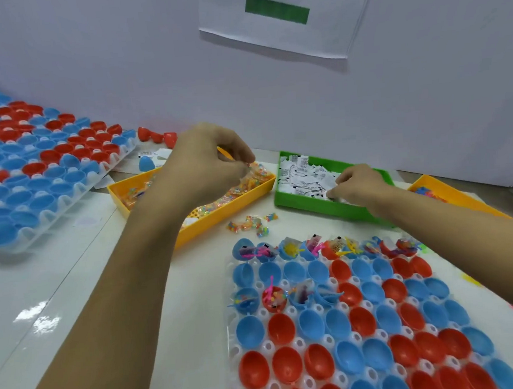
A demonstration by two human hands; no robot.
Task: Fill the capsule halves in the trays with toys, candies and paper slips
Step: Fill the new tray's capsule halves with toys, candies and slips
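Capsule halves [313, 325], red and blue, sitting open-side up in the clear tray [262, 347] on the tabletop [73, 300], ready for loading; far row and a few third-row cups already holding toys and slips. Left hand [208, 164] hovering above the yellow candy bin [220, 218], grip curled, pinching a candy packet [251, 167]. Right hand [360, 186] reaching into the green bin [311, 205], fingertips closing on a paper slip [330, 194]. Both forearms extending forward together, gathering two fillings at once.
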